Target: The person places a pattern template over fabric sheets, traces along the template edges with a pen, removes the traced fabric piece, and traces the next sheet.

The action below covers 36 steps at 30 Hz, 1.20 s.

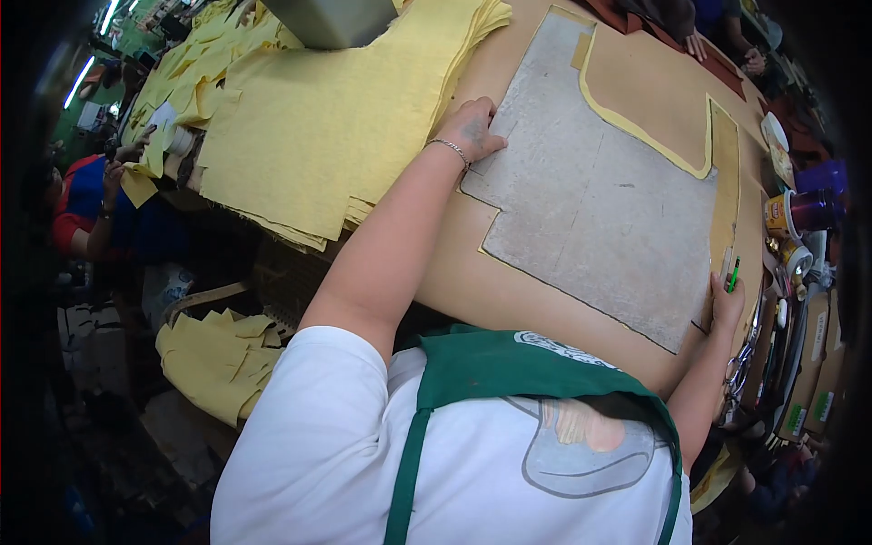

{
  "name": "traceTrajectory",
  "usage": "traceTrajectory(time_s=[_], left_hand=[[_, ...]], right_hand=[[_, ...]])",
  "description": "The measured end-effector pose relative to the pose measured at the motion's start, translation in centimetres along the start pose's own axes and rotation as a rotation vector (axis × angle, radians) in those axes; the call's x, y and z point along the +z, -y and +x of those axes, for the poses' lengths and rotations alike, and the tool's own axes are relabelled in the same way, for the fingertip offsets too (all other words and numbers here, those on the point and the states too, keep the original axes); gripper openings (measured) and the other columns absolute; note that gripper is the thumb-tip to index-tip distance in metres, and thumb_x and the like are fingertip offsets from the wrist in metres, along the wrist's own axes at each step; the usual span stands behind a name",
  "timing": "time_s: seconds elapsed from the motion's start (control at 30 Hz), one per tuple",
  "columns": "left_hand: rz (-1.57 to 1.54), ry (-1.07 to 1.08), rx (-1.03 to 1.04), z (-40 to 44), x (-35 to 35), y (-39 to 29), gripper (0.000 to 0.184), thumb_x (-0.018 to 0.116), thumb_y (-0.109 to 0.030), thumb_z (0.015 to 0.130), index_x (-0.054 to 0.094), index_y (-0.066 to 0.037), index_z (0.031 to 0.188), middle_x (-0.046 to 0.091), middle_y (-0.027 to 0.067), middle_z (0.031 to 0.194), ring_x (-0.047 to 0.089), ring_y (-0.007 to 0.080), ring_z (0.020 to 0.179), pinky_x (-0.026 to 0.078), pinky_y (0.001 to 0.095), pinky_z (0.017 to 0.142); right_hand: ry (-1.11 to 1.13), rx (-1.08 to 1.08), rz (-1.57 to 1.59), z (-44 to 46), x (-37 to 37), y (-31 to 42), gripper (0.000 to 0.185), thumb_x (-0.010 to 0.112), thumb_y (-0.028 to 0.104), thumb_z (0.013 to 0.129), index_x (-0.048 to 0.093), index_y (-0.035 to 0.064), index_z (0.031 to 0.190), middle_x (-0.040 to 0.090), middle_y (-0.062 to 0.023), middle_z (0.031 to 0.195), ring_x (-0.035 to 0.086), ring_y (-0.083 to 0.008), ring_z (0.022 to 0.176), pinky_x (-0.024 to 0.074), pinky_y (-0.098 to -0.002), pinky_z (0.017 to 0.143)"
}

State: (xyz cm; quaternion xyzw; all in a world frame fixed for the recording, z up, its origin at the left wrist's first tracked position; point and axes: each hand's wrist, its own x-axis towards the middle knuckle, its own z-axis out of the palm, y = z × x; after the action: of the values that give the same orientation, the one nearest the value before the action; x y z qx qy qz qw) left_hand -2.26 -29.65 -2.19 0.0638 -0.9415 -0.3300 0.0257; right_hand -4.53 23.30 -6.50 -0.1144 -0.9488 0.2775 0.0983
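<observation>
A large grey pattern sheet (pixel 599 182) with dark edges lies flat on the tan work surface, and yellow material shows along parts of its cut-out edge. My left hand (pixel 470 129), with a chain bracelet at the wrist, rests at the sheet's left edge. Its thumb and fingers are apart, the thumb touching the sheet. At the sheet's lower right corner, my right hand (pixel 727 302) holds a green pen (pixel 733 275) that points up between the fingers. A tan strip (pixel 723 186) lies along the sheet's right side.
A thick stack of yellow fabric (pixel 318 127) stands left of my arm, with a grey metal block (pixel 331 18) on it. Tubs, a purple cup (pixel 811 211) and scissors (pixel 740 368) crowd the right edge. Other people work at the left and at the far side.
</observation>
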Motion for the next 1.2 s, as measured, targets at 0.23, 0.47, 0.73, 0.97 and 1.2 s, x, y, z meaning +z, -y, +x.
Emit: traceTrajectory(time_s=[0.23, 0.47, 0.73, 0.97, 1.2], left_hand=[[0.080, 0.026, 0.024, 0.3, 0.4, 0.8, 0.041, 0.069, -0.020, 0.059, 0.052, -0.002, 0.093, 0.055, 0.0111, 0.088, 0.052, 0.0218, 0.082, 0.043, 0.0326, 0.073], [-0.106, 0.055, 0.021, -0.7, 0.7, 0.2, 0.061, 0.072, -0.016, 0.059, 0.044, 0.003, 0.110, 0.048, 0.0137, 0.101, 0.047, 0.0218, 0.092, 0.040, 0.0315, 0.083], [-0.047, 0.030, 0.048, -0.4, 1.0, 1.2, 0.058, 0.069, -0.017, 0.065, 0.043, 0.002, 0.113, 0.048, 0.0101, 0.097, 0.047, 0.0167, 0.085, 0.041, 0.0283, 0.077], [-0.165, 0.100, -0.027, 0.1, 1.0, 1.6, 0.059, 0.071, -0.019, 0.064, 0.044, 0.002, 0.113, 0.048, 0.0128, 0.100, 0.048, 0.0186, 0.088, 0.042, 0.0293, 0.077], [-0.080, 0.076, 0.000, 0.3, 1.0, 2.1, 0.059, 0.072, -0.019, 0.064, 0.044, 0.002, 0.111, 0.049, 0.0114, 0.097, 0.047, 0.0189, 0.088, 0.041, 0.0293, 0.078]], right_hand=[[0.056, 0.127, -0.146, -0.9, -0.8, 2.7, 0.049, 0.070, 0.035, 0.065, 0.054, 0.0004, 0.097, 0.059, -0.0161, 0.088, 0.056, -0.0279, 0.082, 0.0430, -0.0370, 0.073], [0.083, 0.096, -0.045, -2.2, -2.0, 5.1, 0.054, 0.074, 0.028, 0.059, 0.051, -0.0046, 0.095, 0.055, -0.0227, 0.096, 0.054, -0.0348, 0.090, 0.0429, -0.0378, 0.078], [0.081, 0.091, -0.115, -2.6, -2.2, 5.2, 0.053, 0.073, 0.032, 0.062, 0.050, -0.0030, 0.095, 0.052, -0.0203, 0.097, 0.052, -0.0337, 0.090, 0.0427, -0.0379, 0.079], [0.046, 0.101, -0.146, -2.6, -1.8, 5.4, 0.054, 0.071, 0.034, 0.064, 0.050, -0.0013, 0.099, 0.053, -0.0213, 0.097, 0.052, -0.0340, 0.091, 0.0424, -0.0378, 0.079], [0.063, 0.076, -0.105, -2.6, -2.0, 5.1, 0.052, 0.072, 0.034, 0.065, 0.049, -0.0036, 0.094, 0.053, -0.0221, 0.094, 0.053, -0.0335, 0.088, 0.0420, -0.0375, 0.077]])
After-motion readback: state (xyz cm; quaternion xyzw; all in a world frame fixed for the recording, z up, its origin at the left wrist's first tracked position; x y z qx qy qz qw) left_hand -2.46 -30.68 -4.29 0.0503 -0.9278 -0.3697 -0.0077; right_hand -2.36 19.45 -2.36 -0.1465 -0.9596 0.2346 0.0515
